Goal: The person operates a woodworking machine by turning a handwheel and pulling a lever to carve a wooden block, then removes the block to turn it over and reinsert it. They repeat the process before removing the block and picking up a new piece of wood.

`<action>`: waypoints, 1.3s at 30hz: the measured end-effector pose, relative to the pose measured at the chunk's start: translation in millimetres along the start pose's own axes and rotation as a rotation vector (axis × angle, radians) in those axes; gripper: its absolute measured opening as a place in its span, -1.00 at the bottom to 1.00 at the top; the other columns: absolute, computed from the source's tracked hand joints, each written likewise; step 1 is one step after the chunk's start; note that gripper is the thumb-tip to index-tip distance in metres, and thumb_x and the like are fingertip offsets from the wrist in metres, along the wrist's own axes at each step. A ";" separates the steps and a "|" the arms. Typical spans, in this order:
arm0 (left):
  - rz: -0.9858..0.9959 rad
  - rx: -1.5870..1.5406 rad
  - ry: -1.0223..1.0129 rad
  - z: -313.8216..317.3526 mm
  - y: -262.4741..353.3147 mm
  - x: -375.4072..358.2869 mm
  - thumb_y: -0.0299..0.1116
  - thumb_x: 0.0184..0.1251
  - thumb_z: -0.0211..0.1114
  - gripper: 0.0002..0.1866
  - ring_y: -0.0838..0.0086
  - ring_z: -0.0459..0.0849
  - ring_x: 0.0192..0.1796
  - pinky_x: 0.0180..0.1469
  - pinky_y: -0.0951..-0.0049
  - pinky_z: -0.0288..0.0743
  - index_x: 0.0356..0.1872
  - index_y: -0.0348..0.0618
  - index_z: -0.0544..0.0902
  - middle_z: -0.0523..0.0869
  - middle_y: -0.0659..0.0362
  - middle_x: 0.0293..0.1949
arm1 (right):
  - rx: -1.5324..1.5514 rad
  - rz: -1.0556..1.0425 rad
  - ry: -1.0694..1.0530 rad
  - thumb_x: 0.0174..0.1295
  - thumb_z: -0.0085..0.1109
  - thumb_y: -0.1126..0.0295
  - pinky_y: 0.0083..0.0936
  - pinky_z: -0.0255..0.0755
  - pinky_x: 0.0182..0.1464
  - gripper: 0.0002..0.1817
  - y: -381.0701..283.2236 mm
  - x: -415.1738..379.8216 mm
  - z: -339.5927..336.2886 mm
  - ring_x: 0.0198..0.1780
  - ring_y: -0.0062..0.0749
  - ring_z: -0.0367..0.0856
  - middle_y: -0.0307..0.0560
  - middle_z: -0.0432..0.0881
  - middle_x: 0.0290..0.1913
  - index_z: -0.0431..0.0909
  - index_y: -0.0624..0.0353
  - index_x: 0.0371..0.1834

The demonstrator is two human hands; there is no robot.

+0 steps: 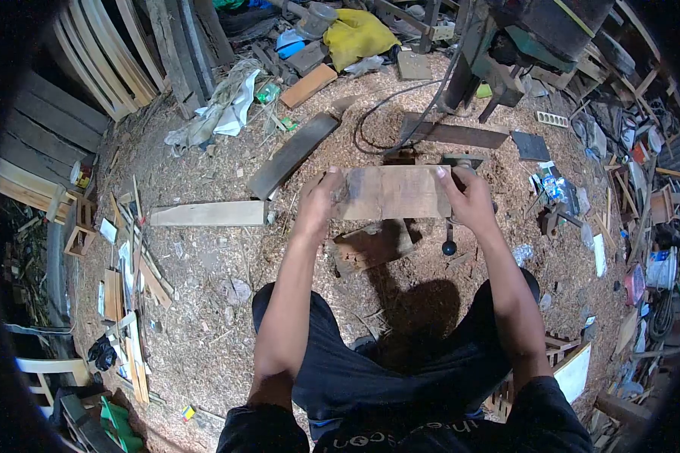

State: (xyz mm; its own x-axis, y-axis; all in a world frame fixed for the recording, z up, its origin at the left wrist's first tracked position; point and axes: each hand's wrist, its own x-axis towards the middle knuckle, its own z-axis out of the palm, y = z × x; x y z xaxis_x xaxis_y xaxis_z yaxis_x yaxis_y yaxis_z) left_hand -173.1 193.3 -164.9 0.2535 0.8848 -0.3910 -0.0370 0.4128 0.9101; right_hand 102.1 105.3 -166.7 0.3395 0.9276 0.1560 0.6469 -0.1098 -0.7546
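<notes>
A short, wide wooden board is held up level in front of me, above the shaving-covered floor. My left hand grips its left end and my right hand grips its right end, thumb on the face. Part of a metal device shows behind the board's right end, with a black ball-ended lever below it. Under the board, a wooden block lies on the floor, its upper edge partly hidden.
A pale plank and a dark plank lie left of the board. Behind are a black cable, a yellow sack and a machine stand. Scrap wood and litter line both sides.
</notes>
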 end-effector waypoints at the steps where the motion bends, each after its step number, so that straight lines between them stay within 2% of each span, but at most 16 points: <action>1: -0.003 0.001 0.011 -1.9 -3.8 5.5 -0.03 0.51 0.10 -0.47 0.29 0.53 0.20 0.22 0.25 0.39 0.23 -0.29 0.51 0.60 0.06 0.12 | 0.014 0.033 -0.023 0.32 0.22 -0.07 -0.26 0.37 -0.36 -0.39 -3.5 0.3 -2.5 -0.49 -0.22 0.51 0.16 0.58 -0.54 0.59 0.44 -0.41; 4: 0.057 0.008 0.029 -2.0 -5.0 4.8 0.00 0.45 0.18 -0.44 0.35 0.56 0.10 0.09 0.29 0.44 0.11 -0.40 0.59 0.64 -0.01 0.08 | 0.114 0.018 -0.011 0.34 0.19 -0.07 -0.30 0.35 -0.37 -0.38 -3.8 -0.7 -3.9 -0.48 -0.30 0.49 0.11 0.56 -0.56 0.59 0.45 -0.43; 7: 0.034 -0.060 -0.016 -3.9 -7.3 8.0 -0.02 0.45 0.19 -0.48 0.36 0.56 0.10 0.11 0.30 0.43 0.12 -0.34 0.60 0.63 0.00 0.08 | 0.064 0.071 -0.048 0.36 0.18 -0.02 -0.35 0.41 -0.28 -0.45 6.3 1.7 -4.2 -0.39 -0.34 0.55 0.12 0.60 -0.49 0.62 0.41 -0.32; 10: 0.154 -0.155 -0.143 -6.8 -2.6 4.6 -0.11 0.43 0.26 -0.57 0.36 0.56 0.12 0.13 0.31 0.44 0.11 -0.25 0.63 0.62 0.00 0.09 | 0.229 -0.067 0.017 0.28 0.31 0.19 -0.38 0.47 -0.10 -0.63 1.5 -1.2 -6.8 -0.19 -0.31 0.62 0.12 0.66 -0.26 0.62 0.34 -0.11; 11: 0.258 -0.078 -0.156 -12.6 -1.0 5.1 -0.17 0.44 0.24 -0.58 0.36 0.55 0.16 0.16 0.31 0.44 0.14 -0.28 0.60 0.60 0.01 0.13 | 0.203 -0.204 0.044 0.20 0.35 0.29 -0.37 0.48 -0.04 -0.65 -4.0 -2.7 -10.6 -0.13 -0.28 0.62 0.10 0.65 -0.18 0.61 0.31 -0.06; 13: 0.474 0.076 -0.183 -22.2 9.0 5.8 -0.28 0.47 0.20 -0.60 0.37 0.52 0.23 0.22 0.31 0.44 0.20 -0.33 0.53 0.54 0.03 0.19 | 0.147 -0.486 0.102 0.04 0.44 0.49 -0.34 0.49 0.07 -0.54 -19.8 -3.4 -19.7 0.01 -0.22 0.63 0.06 0.63 -0.02 0.59 0.25 0.06; 16: 0.227 -0.089 0.077 0.1 17.7 -9.6 -0.39 0.43 0.22 -0.55 0.33 0.48 0.30 0.29 0.24 0.42 0.27 -0.35 0.44 0.48 0.01 0.25 | -0.035 -0.728 0.118 -0.17 0.47 0.67 -0.27 0.48 0.16 -0.39 -27.1 -9.9 -13.8 0.15 -0.17 0.59 -0.02 0.58 0.06 0.59 0.21 0.09; 19: -0.002 -0.325 -0.057 -9.9 3.4 6.3 -0.43 0.33 0.32 -0.43 0.29 0.61 0.16 0.17 0.29 0.54 0.33 -0.33 0.38 0.57 -0.02 0.15 | 0.052 -0.763 0.079 -0.18 0.45 0.70 -0.26 0.46 0.26 -0.40 -34.7 -21.6 -6.4 0.27 -0.08 0.51 -0.02 0.50 0.11 0.60 0.20 0.06; 20: 0.039 -0.349 -0.057 -15.0 -0.5 10.4 -0.45 0.32 0.33 -0.42 0.29 0.61 0.15 0.15 0.30 0.55 0.33 -0.36 0.36 0.57 -0.02 0.14 | 0.079 -0.778 0.069 -0.17 0.45 0.70 -0.26 0.45 0.27 -0.41 -34.0 -22.9 -2.9 0.30 -0.06 0.49 -0.01 0.49 0.12 0.60 0.20 0.06; 21: 0.082 -0.373 -0.060 -17.0 0.5 11.9 -0.46 0.30 0.34 -0.40 0.28 0.62 0.14 0.13 0.31 0.57 0.32 -0.38 0.35 0.57 -0.03 0.14 | 0.117 -0.721 0.057 -0.21 0.47 0.67 -0.13 0.35 0.31 -0.45 -31.4 -22.7 1.0 0.31 -0.02 0.48 0.05 0.41 0.33 0.62 0.17 -0.03; 25: 0.188 -0.316 0.008 -15.0 9.7 8.2 -0.50 0.32 0.28 -0.48 0.28 0.62 0.12 0.16 0.22 0.53 0.27 -0.40 0.36 0.60 -0.02 0.09 | 0.023 -0.620 -0.006 -0.18 0.44 0.70 -0.15 0.38 0.31 -0.45 -31.3 -18.6 -2.4 0.35 0.00 0.43 0.02 0.41 0.34 0.59 0.15 -0.02; 28: 0.193 -0.353 0.022 -12.9 8.9 4.2 -0.51 0.29 0.29 -0.52 0.29 0.63 0.10 0.13 0.22 0.54 0.20 -0.37 0.39 0.60 -0.02 0.06 | 0.032 -0.524 -0.003 -0.12 0.41 0.70 -0.20 0.41 0.32 -0.46 -32.2 -19.0 -0.8 0.34 0.02 0.43 0.02 0.41 0.33 0.55 0.15 0.01; 33: 0.128 -0.255 0.007 -12.3 11.0 -3.1 -0.47 0.30 0.29 -0.57 0.32 0.63 0.05 0.08 0.24 0.54 0.16 -0.32 0.41 0.61 0.01 0.02 | 0.179 -0.362 0.032 -0.07 0.37 0.69 -0.24 0.40 0.31 -0.47 -20.6 -9.9 3.2 0.33 -0.04 0.47 0.00 0.48 0.28 0.53 0.16 0.05; 37: 0.052 -0.179 0.014 -17.9 3.0 0.0 -0.41 0.33 0.29 -0.57 0.34 0.63 0.06 0.08 0.24 0.57 0.15 -0.34 0.44 0.61 0.02 0.02 | 0.213 -0.312 0.011 0.00 0.36 0.66 -0.28 0.47 0.23 -0.50 -20.3 -10.1 6.9 0.32 -0.06 0.48 0.02 0.49 0.28 0.53 0.15 0.07; 39: 0.071 -0.195 -0.051 -22.5 3.1 -0.4 -0.38 0.35 0.29 -0.59 0.35 0.65 0.01 0.06 0.26 0.61 0.13 -0.37 0.47 0.62 0.01 0.01 | 0.224 -0.318 -0.006 0.03 0.39 0.62 -0.29 0.51 0.18 -0.52 -28.3 -11.1 5.9 0.31 -0.06 0.49 0.04 0.49 0.27 0.54 0.14 0.07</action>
State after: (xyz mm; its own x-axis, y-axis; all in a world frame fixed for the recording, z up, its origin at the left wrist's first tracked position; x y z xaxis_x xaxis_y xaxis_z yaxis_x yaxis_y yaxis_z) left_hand -195.0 199.1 -165.1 0.2918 0.9030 -0.3152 -0.2414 0.3885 0.8893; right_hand 76.0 100.3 -150.9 0.1416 0.9048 0.4017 0.5542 0.2638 -0.7895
